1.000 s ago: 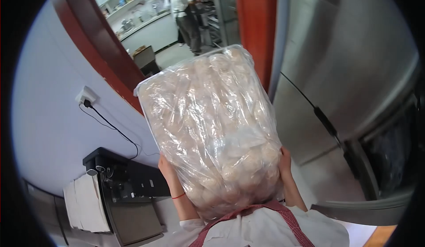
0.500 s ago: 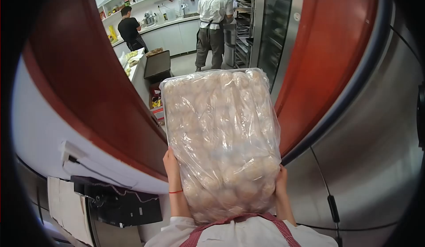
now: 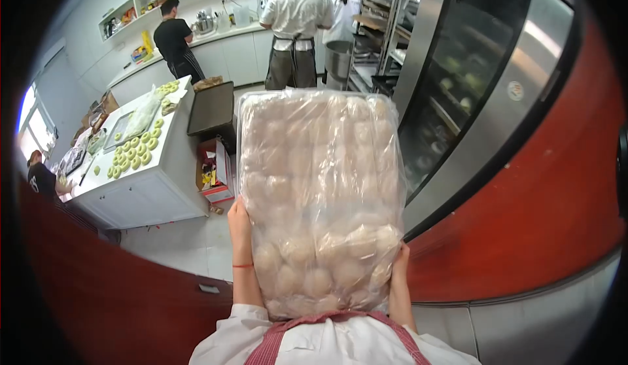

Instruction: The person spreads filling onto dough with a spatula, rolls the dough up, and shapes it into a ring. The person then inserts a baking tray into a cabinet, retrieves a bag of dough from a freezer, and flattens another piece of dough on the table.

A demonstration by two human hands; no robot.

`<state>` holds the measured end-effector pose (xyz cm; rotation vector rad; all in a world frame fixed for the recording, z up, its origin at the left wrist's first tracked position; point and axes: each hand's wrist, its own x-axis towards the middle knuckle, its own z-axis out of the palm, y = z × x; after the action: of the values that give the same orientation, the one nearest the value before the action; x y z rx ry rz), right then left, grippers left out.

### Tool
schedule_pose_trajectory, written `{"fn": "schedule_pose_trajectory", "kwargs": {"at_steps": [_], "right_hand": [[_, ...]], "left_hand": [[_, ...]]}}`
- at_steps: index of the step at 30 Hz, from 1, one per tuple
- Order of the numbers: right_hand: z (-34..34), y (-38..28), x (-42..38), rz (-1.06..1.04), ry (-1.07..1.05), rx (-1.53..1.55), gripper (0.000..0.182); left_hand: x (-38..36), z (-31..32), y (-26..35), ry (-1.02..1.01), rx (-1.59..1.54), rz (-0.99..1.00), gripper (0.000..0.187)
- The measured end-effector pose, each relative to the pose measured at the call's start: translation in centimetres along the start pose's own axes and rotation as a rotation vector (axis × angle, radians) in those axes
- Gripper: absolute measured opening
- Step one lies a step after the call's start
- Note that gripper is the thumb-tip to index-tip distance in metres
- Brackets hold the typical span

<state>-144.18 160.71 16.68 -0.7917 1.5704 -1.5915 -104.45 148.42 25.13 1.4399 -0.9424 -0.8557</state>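
Note:
A large tray (image 3: 240,136) of pale round dough balls (image 3: 297,250) lies in front of my chest, its far end reaching away from me. Clear plastic film (image 3: 320,195) covers it, with glossy wrinkles across the top. My left hand (image 3: 239,220) grips the left edge, fingers hidden under the tray and a red string on the wrist. On the opposite edge, lower down, my right hand (image 3: 400,260) is closed around the side, its fingers mostly out of sight.
A red door frame (image 3: 523,234) flanks me, with a steel-framed glass cabinet (image 3: 468,70) on the right. Ahead left stands a white table (image 3: 140,195) with green dough rings (image 3: 134,152). A dark bin (image 3: 212,110), a box (image 3: 216,169), a tray rack (image 3: 386,31) and several people are beyond.
I have moved forward through the doorway with the tray. The white table, more of the room and the glass cabinet have come into view. Both hands keep their hold.

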Motion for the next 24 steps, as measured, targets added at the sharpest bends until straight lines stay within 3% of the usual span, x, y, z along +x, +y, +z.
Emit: {"fn": "schedule_pose_trajectory", "kwargs": {"at_steps": [7, 8, 11, 14, 16, 20, 24], "right_hand": [[10.5, -2.3, 18.7, 0.010, 0.024, -0.165, 0.036], [10.4, 1.3, 19.6, -0.022, 0.196, -0.222, 0.038], [19.0, -4.6, 31.8, -0.061, 0.031, -0.262, 0.037], [23.2, -6.8, 39.5, 0.059, 0.068, -0.396, 0.036], [26.5, -7.6, 44.7, 0.022, -0.021, -0.337, 0.037], [31.7, -6.4, 52.6, 0.004, -0.027, -0.407, 0.039], [40.6, -1.0, 66.8, 0.033, 0.066, -0.394, 0.043]], "left_hand": [[18.5, 10.7, -0.4, 0.010, -0.088, 0.043, 0.046], [19.0, 10.4, -0.7, 0.014, -0.107, 0.063, 0.046], [33.1, 16.5, 0.8, 0.043, -0.103, 0.063, 0.048], [40.3, 20.1, -1.3, 0.155, 0.002, 0.072, 0.048], [44.7, 22.4, -0.2, 0.123, -0.071, -0.002, 0.048], [52.8, 24.7, -0.8, 0.095, -0.070, -0.039, 0.047], [70.2, 32.5, -1.2, 0.075, 0.009, -0.028, 0.049]]}}
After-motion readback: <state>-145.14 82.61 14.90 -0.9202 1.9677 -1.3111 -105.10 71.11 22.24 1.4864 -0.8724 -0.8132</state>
